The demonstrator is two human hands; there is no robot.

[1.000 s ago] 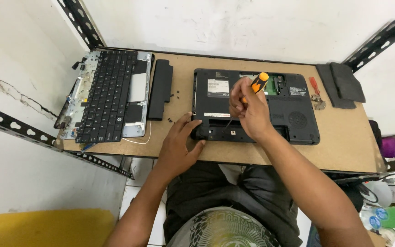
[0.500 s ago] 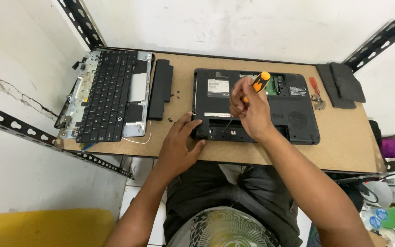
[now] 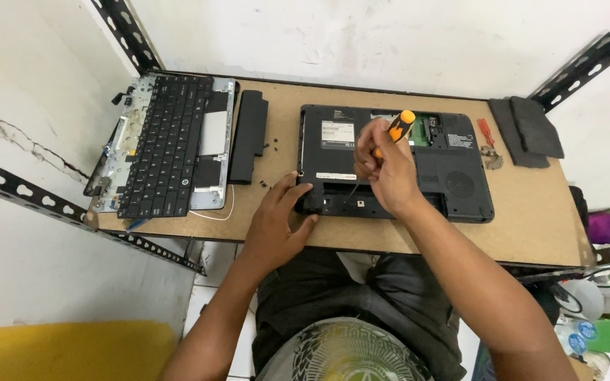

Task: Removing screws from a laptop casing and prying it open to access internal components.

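Note:
A black laptop base [image 3: 460, 176] lies upside down on the brown wooden table [image 3: 531, 219]. My right hand [image 3: 384, 173] grips an orange-handled screwdriver [image 3: 397, 127], its thin shaft pointing down to the base's near edge. My left hand [image 3: 280, 219] rests flat on the table, fingers touching the base's near left corner.
A removed keyboard panel [image 3: 167, 144] and a long black battery [image 3: 248, 135] lie at the table's left. Small screws [image 3: 266, 148] are scattered beside the battery. Black cover plates [image 3: 527, 130] and a small red tool [image 3: 485, 132] sit at the right. Slotted metal brackets [image 3: 72, 212] frame the table.

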